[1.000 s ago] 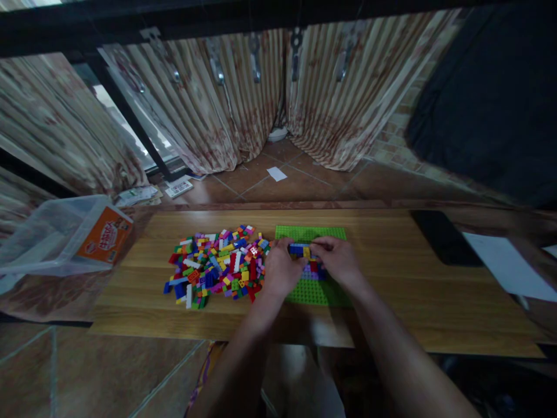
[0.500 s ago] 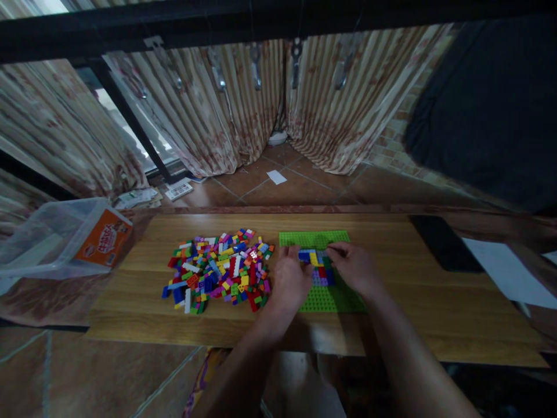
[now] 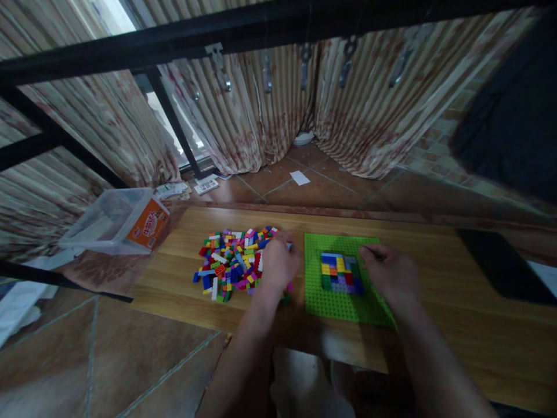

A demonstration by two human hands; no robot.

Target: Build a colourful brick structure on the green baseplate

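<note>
A pile of mixed coloured toy bricks [image 3: 235,267] lies on the wooden table [image 3: 169,284]. My left hand [image 3: 278,264] hovers over the pile's right edge, thumb and forefinger apart, hiding some bricks. To its right is a green studded baseplate [image 3: 339,307]. A roughly square block of joined bricks [image 3: 337,273], in blue, yellow, red, purple and green, sits on that plate and shows a small dark gap inside. Beside the block's upper right, over the plate's right edge, my right hand [image 3: 385,270] has its fingers pinched together; whatever they hold is not distinguishable.
A clear plastic box [image 3: 113,223] with an orange label stands beyond the table's left end. A dark flat tablet-like object [image 3: 505,261] lies on the right side. A dark metal rail [image 3: 261,32] with hooks crosses above, before striped curtains [image 3: 270,116].
My left hand has left the block and moved left to the brick pile, uncovering the block's left part. My right hand has drawn slightly away from the block. The view has turned left.
</note>
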